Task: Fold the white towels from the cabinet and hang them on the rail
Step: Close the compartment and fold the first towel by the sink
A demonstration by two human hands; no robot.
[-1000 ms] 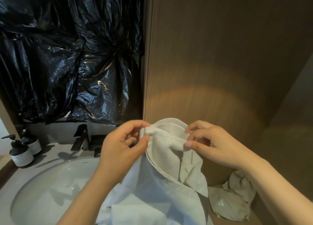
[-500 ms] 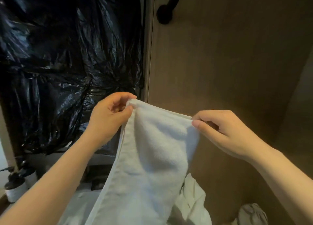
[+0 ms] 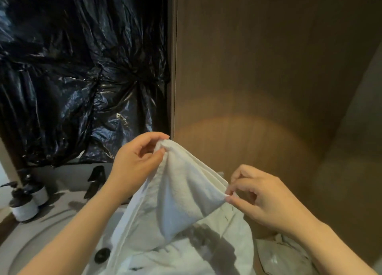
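From where I sit, the towel (image 3: 186, 194) reads as white terry cloth: nubby pile with a flat, smooth-woven hem. At far left, the black plastic sheeting (image 3: 72, 78) is glossy and heavily crinkled. The wooden panel (image 3: 258, 68) on the right looks matt with a fine grain. The basin (image 3: 31, 243) is smooth and pale, the tap (image 3: 96, 179) matt black, and the pump bottles (image 3: 23, 209) white with black tops.

Just one cam, head-worn, wide-angle. Faces forward and down, close over left hand (image 3: 134, 167), right hand (image 3: 266, 200), towel (image 3: 186, 194). Sink (image 3: 60, 233) lower left, wood panel (image 3: 258, 78) straight ahead.
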